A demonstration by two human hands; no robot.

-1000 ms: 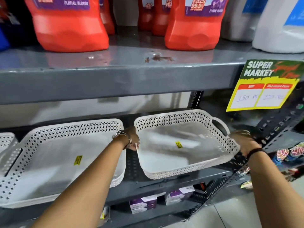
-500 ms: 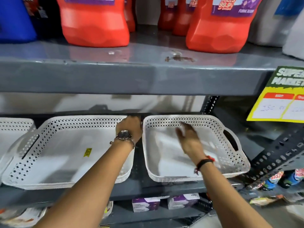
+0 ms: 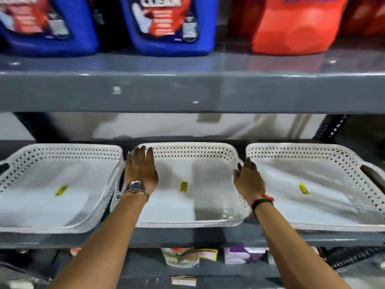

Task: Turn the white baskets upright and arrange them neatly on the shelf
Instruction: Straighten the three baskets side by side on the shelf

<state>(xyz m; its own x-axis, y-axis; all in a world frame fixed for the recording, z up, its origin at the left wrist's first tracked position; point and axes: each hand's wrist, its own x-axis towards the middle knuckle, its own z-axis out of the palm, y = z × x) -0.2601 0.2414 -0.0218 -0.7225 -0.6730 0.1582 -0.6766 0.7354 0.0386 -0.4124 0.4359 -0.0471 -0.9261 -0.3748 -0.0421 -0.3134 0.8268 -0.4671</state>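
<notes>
Three white perforated baskets stand upright side by side on the grey shelf (image 3: 187,236): a left basket (image 3: 52,197), a middle basket (image 3: 193,197) and a right basket (image 3: 312,195). Each has a small yellow sticker on its floor. My left hand (image 3: 141,170), with a wristwatch, lies flat with fingers extended over the middle basket's left rim. My right hand (image 3: 249,178), with a dark wristband, hovers open at the middle basket's right rim, between it and the right basket. Neither hand grips anything.
The upper shelf (image 3: 187,90) overhangs the baskets and carries blue jugs (image 3: 166,26) and red jugs (image 3: 291,26). Small boxes and packets (image 3: 239,255) sit on the lower shelf. A perforated black upright (image 3: 335,126) stands at the back right.
The view has shifted left, so three baskets show instead of two. My right hand left the right basket and moved to the middle basket's right rim; my left hand shifted onto its left rim.
</notes>
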